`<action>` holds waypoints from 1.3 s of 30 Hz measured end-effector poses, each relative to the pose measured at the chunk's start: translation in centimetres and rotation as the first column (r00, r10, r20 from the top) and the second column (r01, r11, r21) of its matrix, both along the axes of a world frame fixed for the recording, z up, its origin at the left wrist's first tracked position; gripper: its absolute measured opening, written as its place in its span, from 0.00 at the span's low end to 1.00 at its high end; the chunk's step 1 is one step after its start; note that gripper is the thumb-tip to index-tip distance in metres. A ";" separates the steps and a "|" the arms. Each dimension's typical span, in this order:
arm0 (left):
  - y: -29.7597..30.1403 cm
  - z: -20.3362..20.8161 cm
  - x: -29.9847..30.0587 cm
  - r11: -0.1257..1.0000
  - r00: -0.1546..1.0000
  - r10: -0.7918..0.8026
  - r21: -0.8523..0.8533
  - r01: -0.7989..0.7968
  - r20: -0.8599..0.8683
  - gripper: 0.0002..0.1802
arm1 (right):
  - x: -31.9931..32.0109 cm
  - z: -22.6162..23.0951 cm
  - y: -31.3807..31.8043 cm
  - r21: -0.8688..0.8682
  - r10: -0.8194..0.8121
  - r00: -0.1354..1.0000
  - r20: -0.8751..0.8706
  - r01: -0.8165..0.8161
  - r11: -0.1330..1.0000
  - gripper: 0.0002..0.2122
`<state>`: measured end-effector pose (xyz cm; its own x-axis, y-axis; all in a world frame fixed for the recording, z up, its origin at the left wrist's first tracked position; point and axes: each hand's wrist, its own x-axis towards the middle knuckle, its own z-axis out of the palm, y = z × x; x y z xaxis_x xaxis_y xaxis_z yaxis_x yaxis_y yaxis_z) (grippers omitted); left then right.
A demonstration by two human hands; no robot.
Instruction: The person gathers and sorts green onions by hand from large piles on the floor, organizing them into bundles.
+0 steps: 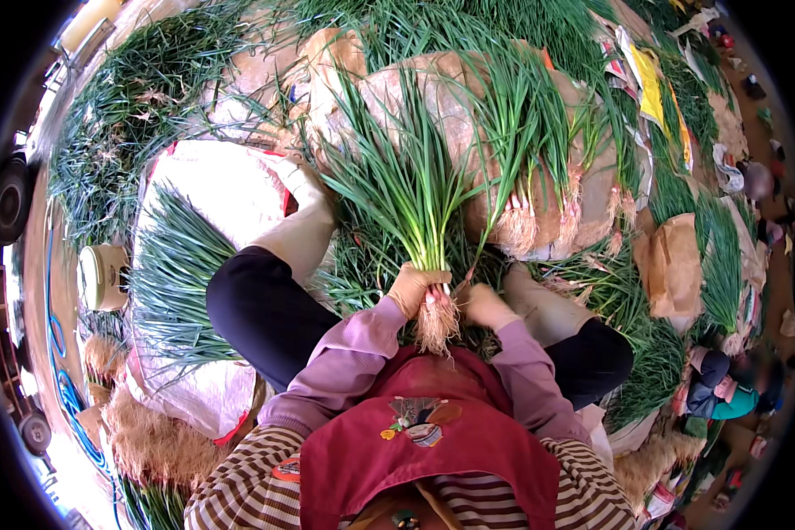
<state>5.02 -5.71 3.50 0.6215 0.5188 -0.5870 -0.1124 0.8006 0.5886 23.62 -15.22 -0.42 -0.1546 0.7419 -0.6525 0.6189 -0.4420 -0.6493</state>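
My left hand point(412, 287) is closed round a bunch of green onions point(427, 221) just above the roots. Its long leaves fan out away from me, and the pale stringy roots hang toward my apron. Close beside it on the right, my right hand point(488, 307) has its fingers closed at the reddish lower end of a thin green onion stalk point(479, 252). The fingertips are partly hidden. Beyond my hands, several loose green onions point(521, 208) lie across a brown sack-covered mound point(477, 115), roots toward me.
Heaps of green onions surround my legs, with a large pile point(124, 132) at far left. A trimmed-looking bundle point(181, 274) lies on a white sack point(208, 181). A pale bucket point(102, 277) and a blue hose point(62, 380) are at left. Another person point(720, 389) sits at right.
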 end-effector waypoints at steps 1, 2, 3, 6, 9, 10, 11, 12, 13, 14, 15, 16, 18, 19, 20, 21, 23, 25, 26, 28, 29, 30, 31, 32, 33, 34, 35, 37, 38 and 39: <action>0.0 0.3 0.2 0.999 1.000 0.015 -0.035 -0.015 0.000 0.07 | 0.0 1.3 1.5 0.048 -0.323 0.942 -0.086 0.328 0.943 0.12; 0.0 0.5 0.3 0.997 1.000 0.030 -0.069 -0.030 -0.001 0.09 | -0.1 2.6 3.0 0.064 -0.603 0.776 -0.183 0.622 0.781 0.13; -0.1 0.5 0.2 0.998 0.999 0.012 -0.064 -0.010 0.032 0.09 | 0.0 4.0 4.3 0.036 -0.595 0.743 -0.305 0.634 0.773 0.13; -0.1 -0.3 0.1 0.997 0.991 -0.012 -0.072 0.022 0.132 0.13 | -1.1 5.1 6.6 -0.175 -0.542 0.578 -0.610 0.569 0.804 0.11; -0.3 -2.4 0.1 0.993 0.982 -0.021 -0.112 0.043 0.188 0.15 | -2.1 5.0 6.8 -0.118 -0.573 0.589 -0.569 0.632 0.766 0.07; -0.3 -2.6 -0.1 0.993 0.987 -0.076 -0.074 0.087 0.139 0.14 | -2.2 5.1 6.5 -0.115 -0.604 0.595 -0.529 0.656 0.746 0.06; -0.3 -2.8 -0.2 0.993 0.993 -0.092 -0.066 0.097 0.077 0.13 | -2.4 5.1 6.3 0.001 -0.579 0.635 -0.511 0.674 0.738 0.05; -0.2 -1.4 -0.1 0.992 0.993 -0.114 -0.058 0.116 0.024 0.13 | -2.1 4.9 6.1 0.128 -0.549 0.665 -0.506 0.687 0.715 0.05; -0.4 -1.5 0.2 0.997 0.999 -0.036 -0.071 0.038 0.029 0.12 | -1.7 4.4 5.9 0.252 -0.521 0.696 -0.495 0.688 0.680 0.05; -0.7 -1.7 0.5 0.996 0.999 0.043 -0.084 -0.040 0.034 0.12 | -1.3 4.2 5.7 0.373 -0.495 0.726 -0.477 0.677 0.634 0.05; -0.7 -2.5 0.5 0.981 0.990 0.136 -0.140 -0.130 0.034 0.10 | -0.8 5.4 5.4 0.403 -0.525 0.755 -0.392 0.654 0.640 0.04; -0.6 -2.3 0.4 0.976 0.981 0.191 -0.112 -0.185 0.042 0.08 | -0.2 8.4 4.9 0.469 -0.536 0.804 -0.257 0.589 0.658 0.04; 0.0 -2.2 -0.1 0.977 0.978 0.208 -0.046 -0.208 0.010 0.07 | 1.7 14.2 3.4 0.718 -0.659 0.748 0.078 0.417 0.557 0.04; 0.4 -1.4 -0.1 0.979 0.981 0.194 -0.058 -0.194 -0.009 0.07 | 4.0 16.2 2.0 0.817 -0.743 0.661 0.106 0.368 0.444 0.04; 0.5 -1.4 0.0 0.976 0.976 0.216 -0.035 -0.216 -0.008 0.08 | 6.5 17.8 0.6 0.881 -0.818 0.565 0.110 0.326 0.344 0.05; 0.5 -1.4 0.0 0.977 0.978 0.207 -0.040 -0.208 -0.030 0.08 | 9.4 18.8 -1.1 0.916 -0.877 0.461 0.135 0.280 0.289 0.05; 0.4 -1.5 0.3 0.975 0.976 0.215 -0.058 -0.217 -0.038 0.10 | 16.7 18.5 -6.0 0.893 -0.879 0.295 0.373 0.143 0.427 0.08; 0.1 -1.6 0.6 0.983 0.984 0.175 -0.053 -0.176 -0.023 0.10 | 25.5 15.7 -13.9 0.442 -0.457 -0.050 0.888 -0.187 0.877 0.11; 0.0 -1.8 0.5 0.985 0.986 0.165 -0.047 -0.166 -0.025 0.10 | 26.8 14.8 -16.2 0.331 -0.334 -0.070 0.940 -0.047 0.942 0.12; -0.1 -2.6 0.8 0.984 0.984 0.161 -0.064 -0.166 -0.078 0.09 | 27.5 14.3 -19.3 0.327 -0.400 0.057 0.915 0.477 0.816 0.13; -0.1 -2.6 0.7 0.985 0.983 0.153 -0.059 -0.160 -0.096 0.09 | 27.4 13.8 -18.9 0.411 -0.478 0.115 0.871 0.363 0.836 0.13; 0.0 -2.6 0.8 0.988 0.984 0.136 -0.052 -0.143 -0.113 0.09 | 25.9 13.5 -17.3 0.498 -0.547 0.177 0.818 0.257 0.828 0.13; -0.1 -2.5 0.6 0.988 0.981 0.142 -0.048 -0.150 -0.131 0.09 | 23.4 13.6 -14.3 0.567 -0.612 0.300 0.732 0.229 0.791 0.13; -0.3 -2.4 0.5 0.987 0.978 0.145 -0.044 -0.153 -0.148 0.09 | 19.9 13.1 -10.4 0.571 -0.642 0.483 0.595 0.308 0.761 0.13; -0.4 -2.3 0.6 0.987 0.977 0.145 -0.042 -0.153 -0.159 0.08 | 16.5 12.5 -6.9 0.503 -0.630 0.635 0.447 0.404 0.764 0.14; -0.4 -2.1 0.9 0.987 0.975 0.146 -0.038 -0.154 -0.165 0.09 | 13.3 11.4 -3.8 0.381 -0.596 0.745 0.301 0.479 0.791 0.14; -0.2 -1.9 0.7 0.992 0.983 0.102 -0.060 -0.112 -0.150 0.09 | 10.4 9.7 -1.2 0.239 -0.560 0.806 0.189 0.515 0.823 0.15; -0.5 -1.9 0.9 0.985 0.986 0.142 -0.090 -0.150 -0.092 0.09 | 6.6 4.2 3.0 0.020 -0.584 0.810 0.048 0.584 0.812 0.18; -0.7 -2.1 0.9 0.979 0.984 0.166 -0.108 -0.172 -0.064 0.09 | 6.1 -0.2 4.4 0.043 -0.634 0.773 0.002 0.633 0.773 0.20; -0.6 -3.2 0.6 0.992 0.988 0.113 -0.051 -0.118 -0.103 0.10 | 5.8 -3.2 5.4 0.010 -0.686 0.720 -0.100 0.690 0.723 0.17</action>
<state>5.60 -6.35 0.31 0.4965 0.5475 -0.6736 -0.1494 0.8183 0.5550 29.45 -9.85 -3.64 0.3582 0.6928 -0.6259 0.0983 -0.6946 -0.7126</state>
